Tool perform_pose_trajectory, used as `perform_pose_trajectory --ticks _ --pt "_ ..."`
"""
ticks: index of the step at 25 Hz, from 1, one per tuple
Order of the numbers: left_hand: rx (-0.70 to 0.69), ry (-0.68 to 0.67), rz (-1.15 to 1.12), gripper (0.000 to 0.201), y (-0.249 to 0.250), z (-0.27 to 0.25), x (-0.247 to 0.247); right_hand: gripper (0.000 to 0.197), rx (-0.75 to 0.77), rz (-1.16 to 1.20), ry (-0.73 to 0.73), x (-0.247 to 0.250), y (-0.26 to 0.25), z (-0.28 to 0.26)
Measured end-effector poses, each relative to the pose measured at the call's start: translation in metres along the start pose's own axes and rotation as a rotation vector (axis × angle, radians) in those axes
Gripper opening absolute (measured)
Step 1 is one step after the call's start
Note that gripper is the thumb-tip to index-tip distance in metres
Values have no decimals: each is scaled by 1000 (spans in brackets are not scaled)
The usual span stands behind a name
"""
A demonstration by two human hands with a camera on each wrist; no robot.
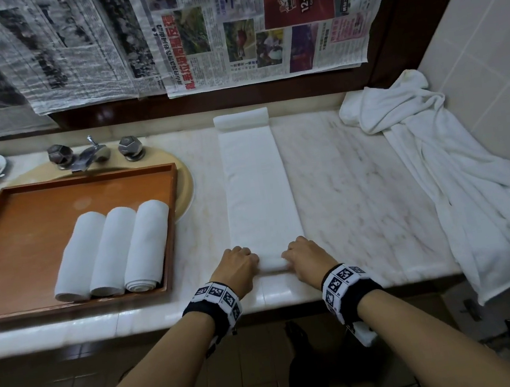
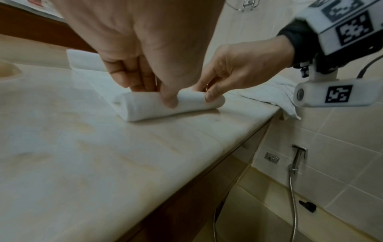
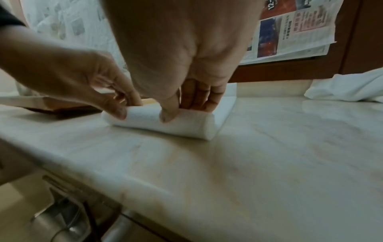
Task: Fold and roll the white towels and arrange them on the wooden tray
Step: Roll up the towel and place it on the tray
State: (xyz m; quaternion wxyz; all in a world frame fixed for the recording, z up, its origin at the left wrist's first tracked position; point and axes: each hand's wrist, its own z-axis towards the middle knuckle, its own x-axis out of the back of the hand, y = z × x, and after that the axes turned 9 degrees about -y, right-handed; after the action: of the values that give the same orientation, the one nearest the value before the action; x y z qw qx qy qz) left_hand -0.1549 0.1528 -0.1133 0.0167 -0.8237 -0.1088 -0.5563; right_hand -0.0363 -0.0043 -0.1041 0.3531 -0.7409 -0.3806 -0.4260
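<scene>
The marble bench [image 1: 343, 181] carries everything. Newspapers [image 1: 256, 22] hang behind it, one red advert reading "12-14 JUN" and "RM70,000". A loose towel [image 1: 460, 171] spills over the bench's right end. The wooden tray [image 1: 23, 232] sits left over the sink, three rolled towels [image 1: 112, 251] along its right side. A folded strip towel [image 1: 257, 186] lies mid-bench; bare marble either side. At the front edge, left hand [image 1: 236, 266] and right hand [image 1: 308, 258] curl their fingers [image 2: 170, 99] round its rolled end.
</scene>
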Motion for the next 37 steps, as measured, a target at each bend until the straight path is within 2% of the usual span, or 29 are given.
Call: perform_pose_trajectory --ticks 3,6,9,12,14,18,21,26,28,31,33,35,37 --pt "-35 -17 -165 32 -6 -3 -1 20 -51 237 -50 10 5 -4" --pt "-1 -13 -252 26 -9 2 3 11 -105 506 -18 14 13 -6" --pt "34 12 -197 24 -3 6 8 7 -120 370 76 11 12 0" --pt "80 163 -147 26 12 5 9 11 -50 173 217 -1 0 4" --pt "98 152 -191 29 22 3 6 8 -11 109 278 -10 -8 1" --pt "90 186 -286 15 25 -2 -3 27 35 109 250 -18 -12 -5" --pt "83 120 -243 27 22 0 -3 41 35 110 193 -18 -10 -2" --pt "117 82 -53 13 23 2 7 30 44 79 228 -8 -5 7" --pt "130 63 41 18 24 1 9 17 59 39 149 -3 0 8" --pt "85 34 76 26 19 4 11 29 65 -58 5 6 6 6" --pt "50 24 74 28 15 5 11 36 46 9 -21 14 5 0" --pt "44 18 0 29 12 3 9 34 37 69 -24 18 4 -1" --pt "57 12 -38 31 12 0 6 28 35 19 20 15 1 -1"
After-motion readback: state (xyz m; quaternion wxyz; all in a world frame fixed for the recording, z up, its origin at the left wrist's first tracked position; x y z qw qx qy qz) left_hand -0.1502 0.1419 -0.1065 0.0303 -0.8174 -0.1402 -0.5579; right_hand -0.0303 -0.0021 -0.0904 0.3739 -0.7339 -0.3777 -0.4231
